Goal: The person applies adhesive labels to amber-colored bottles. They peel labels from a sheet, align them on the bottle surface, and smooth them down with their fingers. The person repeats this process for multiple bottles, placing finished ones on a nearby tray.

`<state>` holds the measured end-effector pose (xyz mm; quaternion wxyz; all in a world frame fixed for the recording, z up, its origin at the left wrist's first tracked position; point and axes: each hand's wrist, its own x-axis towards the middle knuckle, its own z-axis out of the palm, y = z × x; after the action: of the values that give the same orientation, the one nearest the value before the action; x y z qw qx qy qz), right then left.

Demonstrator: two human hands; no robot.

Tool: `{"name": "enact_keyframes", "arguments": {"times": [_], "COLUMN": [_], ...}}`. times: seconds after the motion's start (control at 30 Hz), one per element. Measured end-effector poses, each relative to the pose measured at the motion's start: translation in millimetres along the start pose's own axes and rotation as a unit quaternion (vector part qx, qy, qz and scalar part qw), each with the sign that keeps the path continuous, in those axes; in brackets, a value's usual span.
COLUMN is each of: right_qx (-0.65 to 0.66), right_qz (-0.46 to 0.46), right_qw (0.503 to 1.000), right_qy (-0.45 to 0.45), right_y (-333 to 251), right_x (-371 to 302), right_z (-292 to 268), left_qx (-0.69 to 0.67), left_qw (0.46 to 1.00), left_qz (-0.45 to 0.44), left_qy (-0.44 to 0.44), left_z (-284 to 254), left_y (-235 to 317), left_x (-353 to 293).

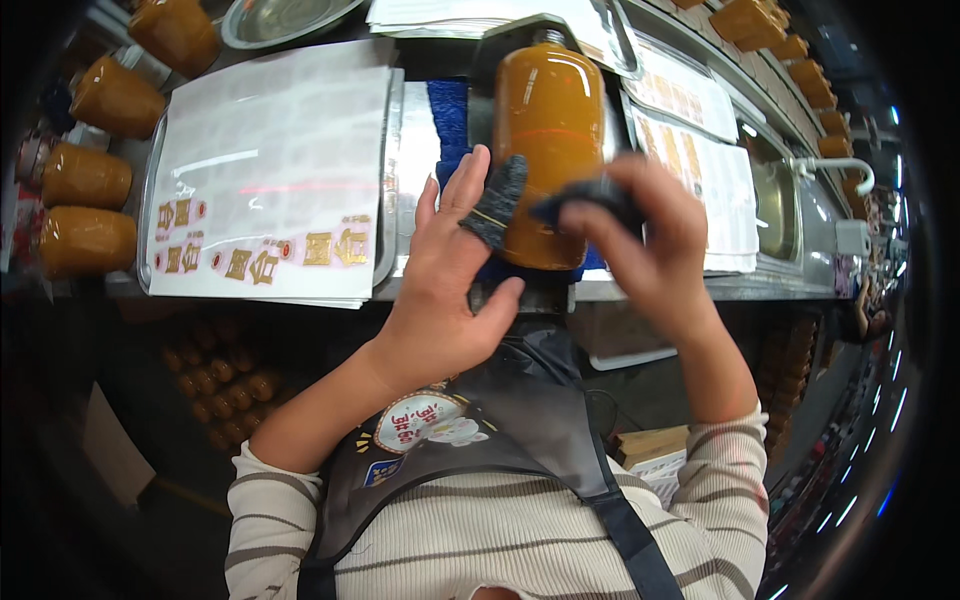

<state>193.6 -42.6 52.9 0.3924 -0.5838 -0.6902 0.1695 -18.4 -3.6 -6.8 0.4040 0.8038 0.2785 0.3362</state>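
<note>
A large glossy amber-brown bottle [550, 110] lies on a dark cradle, its neck pointing away from me and its base toward me. My left hand [445, 270] is beside its lower left side, fingers stretched out. A grey knit sleeve with a tan band covers one left finger, which rests against the bottle. My right hand [650, 225], smeared by motion, is at the bottle's lower right with thumb and fingers drawn together. Between them is a dark blue-grey, cloth-like thing [600, 200], too blurred to name. Blue cloth [449, 115] lies under and beside the bottle.
At left, a metal tray [388, 240] bears white sheets [270, 130] with several gold and pink stickers. Brown bottles [87, 240] line the far left. More sticker sheets [720, 190] lie right, before a sink [776, 205] with a white tap [850, 163]. A metal bowl [235, 30] stands at the back.
</note>
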Motion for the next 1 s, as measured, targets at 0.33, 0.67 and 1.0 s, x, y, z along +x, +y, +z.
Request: {"name": "enact_keyframes", "arguments": {"times": [0.33, 0.67, 1.0], "right_qx": [0.174, 0.189, -0.084], "right_qz": [0.149, 0.081, -0.108], "right_qw": [0.973, 0.964, 0.981], "right_qy": [0.038, 0.166, 0.138], "right_y": [17.4, 37.3, 42.9], "right_x": [-10.0, -11.9, -39.3], "right_z": [-1.3, 5.8, -3.2], "left_qx": [0.159, 0.181, 0.171], "left_qw": [0.984, 0.982, 0.981], "left_qz": [0.063, -0.003, -0.024], "left_qy": [0.051, -0.060, -0.092], "left_z": [29.8, 8.2, 5.6], "left_y": [-14.7, -18.8, -24.7], "left_x": [20.8, 23.0, 26.5]}}
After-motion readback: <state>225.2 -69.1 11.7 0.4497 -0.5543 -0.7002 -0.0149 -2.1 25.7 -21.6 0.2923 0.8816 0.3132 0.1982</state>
